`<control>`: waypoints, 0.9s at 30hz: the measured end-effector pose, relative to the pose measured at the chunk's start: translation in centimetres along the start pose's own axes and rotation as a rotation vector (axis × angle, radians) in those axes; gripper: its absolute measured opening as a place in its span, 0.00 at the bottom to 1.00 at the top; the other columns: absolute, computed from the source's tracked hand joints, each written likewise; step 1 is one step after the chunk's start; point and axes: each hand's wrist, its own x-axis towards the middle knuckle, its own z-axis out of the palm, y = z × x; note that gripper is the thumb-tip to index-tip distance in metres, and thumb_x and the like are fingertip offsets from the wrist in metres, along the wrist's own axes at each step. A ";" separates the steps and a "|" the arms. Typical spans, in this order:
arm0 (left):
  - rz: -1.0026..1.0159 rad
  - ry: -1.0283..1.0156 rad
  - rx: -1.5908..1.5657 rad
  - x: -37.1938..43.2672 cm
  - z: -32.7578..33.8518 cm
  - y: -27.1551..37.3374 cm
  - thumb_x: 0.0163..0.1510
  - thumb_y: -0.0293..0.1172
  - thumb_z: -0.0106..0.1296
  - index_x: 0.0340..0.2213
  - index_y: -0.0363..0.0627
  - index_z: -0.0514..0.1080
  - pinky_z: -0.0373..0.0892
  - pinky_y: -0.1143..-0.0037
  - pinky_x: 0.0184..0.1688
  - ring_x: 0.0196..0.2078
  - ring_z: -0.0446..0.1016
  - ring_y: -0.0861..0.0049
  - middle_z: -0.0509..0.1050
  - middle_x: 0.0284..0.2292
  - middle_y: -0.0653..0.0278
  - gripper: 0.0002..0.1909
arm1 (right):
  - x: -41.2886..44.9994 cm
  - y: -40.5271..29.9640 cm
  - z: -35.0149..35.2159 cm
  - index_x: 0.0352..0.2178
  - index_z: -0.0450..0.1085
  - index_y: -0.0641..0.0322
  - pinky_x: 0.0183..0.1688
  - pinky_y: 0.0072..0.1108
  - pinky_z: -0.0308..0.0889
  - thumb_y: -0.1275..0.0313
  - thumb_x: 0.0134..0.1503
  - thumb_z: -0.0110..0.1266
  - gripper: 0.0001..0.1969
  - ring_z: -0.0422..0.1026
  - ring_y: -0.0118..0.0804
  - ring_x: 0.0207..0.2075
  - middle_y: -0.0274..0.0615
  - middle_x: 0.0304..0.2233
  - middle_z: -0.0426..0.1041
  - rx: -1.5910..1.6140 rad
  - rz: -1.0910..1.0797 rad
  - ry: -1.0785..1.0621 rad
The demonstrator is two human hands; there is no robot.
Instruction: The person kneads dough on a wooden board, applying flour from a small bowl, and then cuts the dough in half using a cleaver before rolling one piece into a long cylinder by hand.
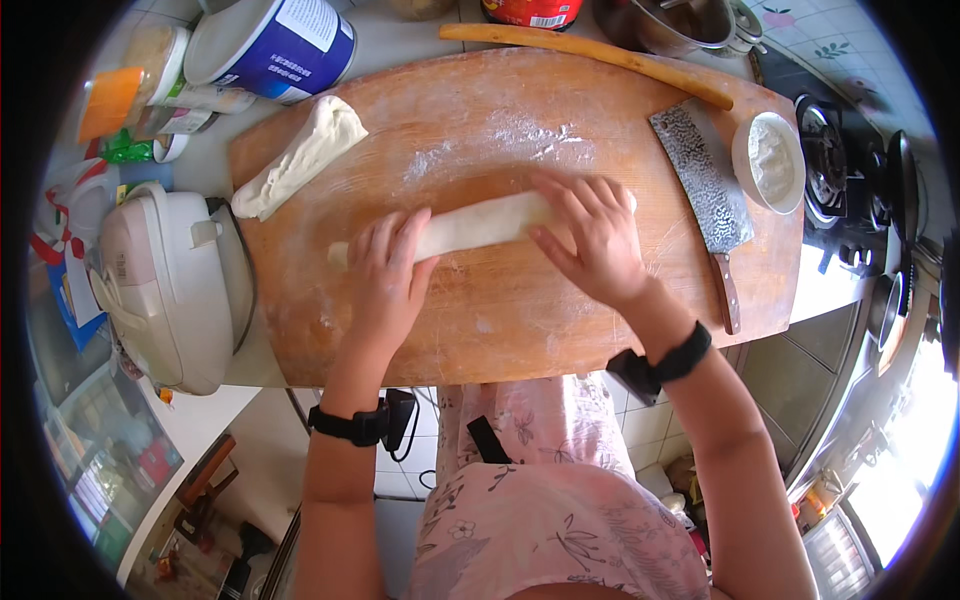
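A long roll of pale dough (484, 225) lies across the wooden board (480, 322). Over its left part rests my left hand (390, 262), fingers laid on top. My right hand (592, 232), somewhat blurred, lies over the right part, with thumb and fingers spread; the dough's tip shows just past it. A second, thicker piece of dough (300, 161) sits on the board's upper left. White flour (540, 139) is scattered beyond the roll. At the right are a cleaver (701, 180) with a wooden handle and a white bowl of flour (772, 165).
A wooden rolling pin (585, 52) lies along the board's far edge. A white rice cooker (165, 292) stands left of the board, a blue and white tub (277, 45) behind it. A metal pot (686, 26) is at the back right, and a gas stove (825, 161) beyond the bowl.
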 end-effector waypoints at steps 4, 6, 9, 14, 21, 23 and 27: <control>-0.064 0.020 0.007 -3.9 -1.2 -0.7 0.46 0.25 0.54 0.46 0.47 0.67 0.60 0.61 0.49 0.47 0.64 0.54 0.67 0.43 0.54 0.22 | -2.5 -4.7 0.6 0.42 0.66 0.59 0.46 0.32 0.58 0.66 0.46 0.59 0.21 0.66 0.44 0.43 0.41 0.39 0.69 -0.004 0.092 -0.087; -0.168 -0.130 0.099 -6.1 -2.6 -1.4 0.45 0.25 0.55 0.47 0.44 0.65 0.58 0.61 0.53 0.50 0.62 0.53 0.65 0.47 0.52 0.24 | -3.2 -7.0 1.4 0.44 0.65 0.59 0.50 0.35 0.56 0.65 0.46 0.59 0.23 0.64 0.46 0.48 0.43 0.44 0.67 0.004 0.106 -0.095; -0.022 -0.018 -0.083 -4.9 -4.3 0.7 0.45 0.25 0.54 0.50 0.40 0.61 0.54 0.57 0.57 0.56 0.58 0.51 0.61 0.53 0.50 0.29 | -1.8 -10.8 2.4 0.49 0.62 0.63 0.58 0.40 0.51 0.66 0.48 0.57 0.27 0.57 0.54 0.56 0.53 0.53 0.60 0.084 0.126 -0.087; -0.202 -0.080 -0.499 -3.3 0.0 2.3 0.54 0.41 0.45 0.57 0.33 0.51 0.49 0.57 0.60 0.62 0.51 0.52 0.54 0.57 0.44 0.34 | 2.0 -12.7 6.9 0.55 0.51 0.79 0.60 0.41 0.49 0.55 0.55 0.46 0.36 0.53 0.62 0.59 0.69 0.58 0.50 0.407 -0.013 0.028; 0.054 -0.220 -0.122 -13.0 2.6 3.4 0.56 0.45 0.39 0.56 0.30 0.53 0.45 0.57 0.62 0.64 0.47 0.51 0.50 0.60 0.42 0.34 | -6.5 -12.7 6.9 0.56 0.50 0.79 0.61 0.38 0.49 0.50 0.54 0.44 0.40 0.55 0.60 0.59 0.70 0.58 0.48 0.282 -0.129 -0.256; -0.085 -0.201 -0.325 -9.1 1.9 2.3 0.57 0.44 0.38 0.57 0.30 0.51 0.42 0.57 0.62 0.64 0.44 0.50 0.48 0.60 0.42 0.34 | -2.8 -11.0 7.5 0.55 0.50 0.80 0.61 0.38 0.49 0.51 0.55 0.42 0.39 0.55 0.60 0.59 0.70 0.59 0.48 0.279 -0.123 -0.162; -0.043 -0.042 -0.188 -2.0 1.4 -0.9 0.57 0.42 0.36 0.58 0.30 0.48 0.39 0.54 0.63 0.63 0.44 0.46 0.48 0.59 0.39 0.34 | 4.2 -9.1 7.5 0.57 0.49 0.76 0.63 0.40 0.39 0.52 0.55 0.39 0.38 0.50 0.59 0.61 0.67 0.59 0.48 0.109 -0.099 -0.145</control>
